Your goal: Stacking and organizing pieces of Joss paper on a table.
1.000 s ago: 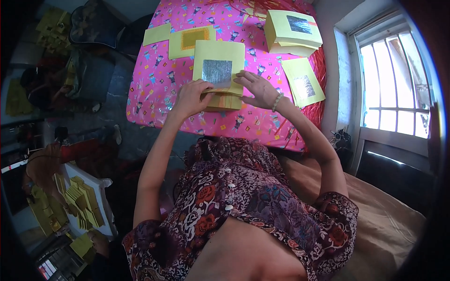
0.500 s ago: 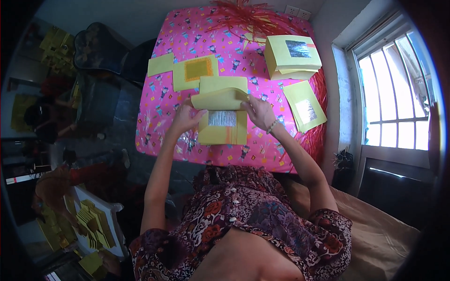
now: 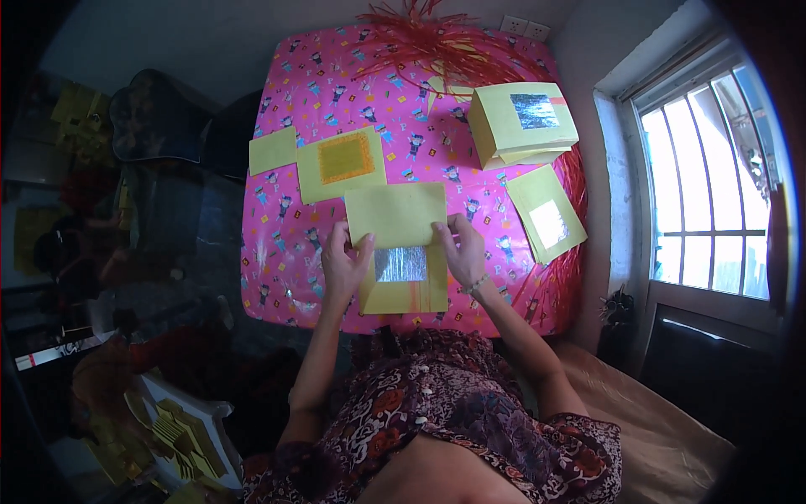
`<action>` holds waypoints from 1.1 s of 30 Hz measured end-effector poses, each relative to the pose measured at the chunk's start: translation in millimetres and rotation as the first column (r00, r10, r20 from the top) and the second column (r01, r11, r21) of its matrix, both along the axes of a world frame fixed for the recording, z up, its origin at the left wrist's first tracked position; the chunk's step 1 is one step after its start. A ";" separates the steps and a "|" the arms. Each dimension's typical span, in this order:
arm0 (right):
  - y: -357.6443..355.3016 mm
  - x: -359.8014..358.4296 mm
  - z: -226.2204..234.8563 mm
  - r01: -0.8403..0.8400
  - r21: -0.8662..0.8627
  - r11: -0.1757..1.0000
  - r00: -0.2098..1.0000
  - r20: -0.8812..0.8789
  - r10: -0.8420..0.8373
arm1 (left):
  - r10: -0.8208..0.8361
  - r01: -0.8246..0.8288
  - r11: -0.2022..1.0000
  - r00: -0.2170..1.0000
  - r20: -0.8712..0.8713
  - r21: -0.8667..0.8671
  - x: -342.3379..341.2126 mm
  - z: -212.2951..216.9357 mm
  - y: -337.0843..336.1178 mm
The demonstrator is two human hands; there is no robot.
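Left hand (image 3: 344,265) and right hand (image 3: 466,259) pinch the yellow sheet (image 3: 396,213) at its near corners, overlapping silver-patched paper (image 3: 403,286), pink tablecloth (image 3: 273,248) beneath!

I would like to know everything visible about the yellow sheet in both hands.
The yellow sheet is plain, rectangular and looks like paper. The left hand pinches it near the lower left corner, the right hand near the lower right. It partly covers yellow paper whose silver patch shows below; whether they touch is unclear.

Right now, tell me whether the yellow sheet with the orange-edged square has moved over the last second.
No: the orange-edged sheet lies in the same place on the pink tablecloth; only the camera's view shifted.
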State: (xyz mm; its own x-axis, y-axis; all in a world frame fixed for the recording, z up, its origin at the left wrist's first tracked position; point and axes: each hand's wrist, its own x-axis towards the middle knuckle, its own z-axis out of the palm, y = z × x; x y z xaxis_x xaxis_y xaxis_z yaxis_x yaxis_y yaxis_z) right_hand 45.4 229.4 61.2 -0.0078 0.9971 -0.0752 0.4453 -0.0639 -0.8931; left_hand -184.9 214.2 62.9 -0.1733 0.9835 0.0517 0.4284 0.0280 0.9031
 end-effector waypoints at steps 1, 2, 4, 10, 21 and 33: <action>-2.1 -2.5 -0.1 0.050 0.010 0.999 0.997 -0.059 -0.050 | 0.048 -0.048 0.999 0.999 -0.006 0.023 4.4 -3.0 -0.5; -5.6 -4.5 0.1 0.102 0.016 0.995 0.988 -0.117 -0.099 | 0.045 -0.045 0.999 0.999 -0.006 0.020 6.1 -5.6 -1.4; -12.8 -7.3 -0.1 0.146 0.033 0.989 0.973 -0.183 -0.138 | 0.083 -0.083 0.996 0.997 -0.002 -0.038 6.6 -12.2 -3.4; -11.7 -7.9 -0.6 0.189 0.015 0.982 0.970 -0.157 -0.184 | 0.115 -0.116 0.993 0.993 -0.018 -0.030 13.4 -10.1 -2.3; 6.1 -9.9 7.9 0.233 -0.070 0.970 0.971 -0.046 -0.237 | 0.157 -0.157 0.988 0.987 0.031 -0.007 19.7 -12.8 -0.4; 10.9 -10.6 4.6 0.229 -0.020 0.973 0.972 0.062 -0.227 | 0.168 -0.169 0.980 0.986 -0.016 -0.103 20.1 -10.2 4.7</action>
State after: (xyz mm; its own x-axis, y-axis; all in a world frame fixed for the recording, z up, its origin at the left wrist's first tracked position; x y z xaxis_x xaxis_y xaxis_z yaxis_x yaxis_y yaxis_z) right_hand 34.7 240.3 65.9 0.2247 0.9697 -0.0959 0.4677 -0.1937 -0.8624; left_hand -164.8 218.9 52.6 -0.3366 0.9405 -0.0471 0.4166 0.1936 0.8883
